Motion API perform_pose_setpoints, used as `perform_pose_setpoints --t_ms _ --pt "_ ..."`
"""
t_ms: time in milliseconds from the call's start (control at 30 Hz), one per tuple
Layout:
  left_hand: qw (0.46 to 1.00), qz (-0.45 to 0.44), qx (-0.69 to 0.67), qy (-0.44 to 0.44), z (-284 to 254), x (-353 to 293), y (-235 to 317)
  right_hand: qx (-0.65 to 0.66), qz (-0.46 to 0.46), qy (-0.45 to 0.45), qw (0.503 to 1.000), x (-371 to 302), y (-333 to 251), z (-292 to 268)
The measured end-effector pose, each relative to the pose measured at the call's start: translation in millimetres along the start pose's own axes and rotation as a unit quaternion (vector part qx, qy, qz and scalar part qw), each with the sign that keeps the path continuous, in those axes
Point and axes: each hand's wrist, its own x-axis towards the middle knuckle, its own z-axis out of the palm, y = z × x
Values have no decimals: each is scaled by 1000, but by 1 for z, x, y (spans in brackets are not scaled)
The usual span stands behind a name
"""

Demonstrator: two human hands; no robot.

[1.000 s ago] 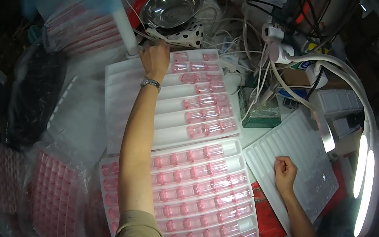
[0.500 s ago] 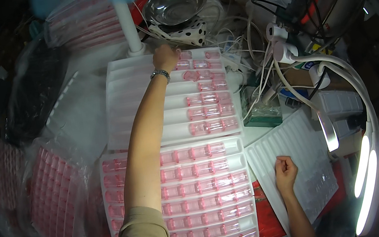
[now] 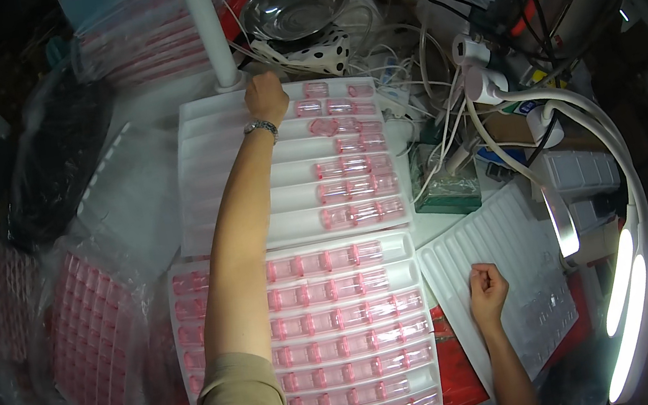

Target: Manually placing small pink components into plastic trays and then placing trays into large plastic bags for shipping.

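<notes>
My left hand (image 3: 267,98), with a metal band on its wrist, is closed in a fist over the top row of the upper white tray (image 3: 233,187). Whatever its fingers may hold is hidden from above. Right of it, short pink-tinted clear tubes (image 3: 357,189) lie in the tray's rows, a few of them askew. The lower white tray (image 3: 405,274) carries rows of similar tubes (image 3: 322,321), partly covered by my left arm. My right hand (image 3: 488,292) is curled closed above a slanted ribbed tray (image 3: 465,239); anything in its fingers is too small to make out.
At the left lie plastic-wrapped trays of pink pieces (image 3: 97,349) and a black bag (image 3: 59,160). A white post (image 3: 208,34) rises behind the upper tray, beside a steel bowl (image 3: 296,5). Tangled cables (image 3: 443,99) and a lit lamp (image 3: 626,316) stand at the right.
My left hand has shifted left along the top row, away from the tubes, uncovering one near the row's right part. My right hand has hardly moved.
</notes>
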Motion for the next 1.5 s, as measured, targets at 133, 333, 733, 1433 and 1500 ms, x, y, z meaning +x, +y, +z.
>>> perform_pose_setpoints --t_ms 133,333,733,1433,1500 --pt "993 -16 -115 -2 -12 -5 2 0 5 0 1000 -2 6 1" --pt "985 -163 -35 -51 1 7 -17 -6 0 -2 1000 0 0 -2" --pt "924 323 -78 -190 -20 -54 24 -7 -5 -7 1000 0 -1 -3" --pt "956 -99 -215 -175 31 -5 19 -7 -17 6 1000 2 0 5" --pt "936 -89 -290 -181 32 -15 24 -13 -11 -5 1000 1 -3 2"
